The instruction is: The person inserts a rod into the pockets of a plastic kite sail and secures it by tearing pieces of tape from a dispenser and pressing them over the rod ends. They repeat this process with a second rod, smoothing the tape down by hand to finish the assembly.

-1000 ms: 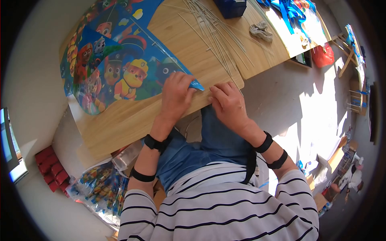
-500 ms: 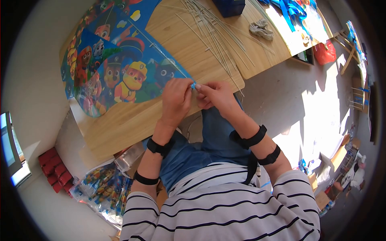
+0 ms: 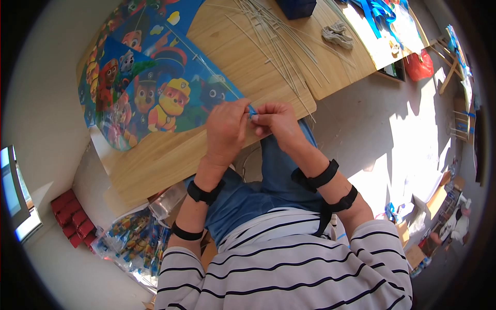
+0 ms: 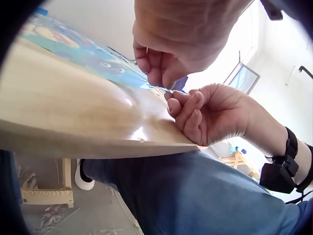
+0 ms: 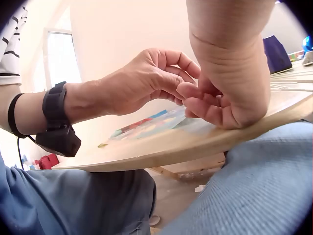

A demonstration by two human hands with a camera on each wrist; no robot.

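A blue kite [image 3: 196, 98] printed with cartoon dogs lies spread over the wooden table [image 3: 155, 168], a thin rod running along its upper right edge. Its pointed corner [image 3: 252, 111] reaches the near table edge, between both hands. My left hand [image 3: 226, 124] pinches the corner with thumb and fingers. From the other side, my right hand [image 3: 279, 124] pinches the very tip, its other fingers curled. In the left wrist view the right hand's fingertips [image 4: 172, 105] are right below the left hand's fingers. The pinched tip is mostly hidden by fingers.
Several thin white rods [image 3: 279, 44] lie loose at the table's far right, near a dark blue box [image 3: 297, 8] and a crumpled pale cloth [image 3: 337, 36]. Blue ribbons [image 3: 373, 18] lie on the sunlit surface beyond. The person's legs [image 3: 279, 170] are under the near edge.
My right hand has moved left from beside the corner to the tip and now pinches it. The left hand stays at the corner; the blue tip is now largely covered by fingers.
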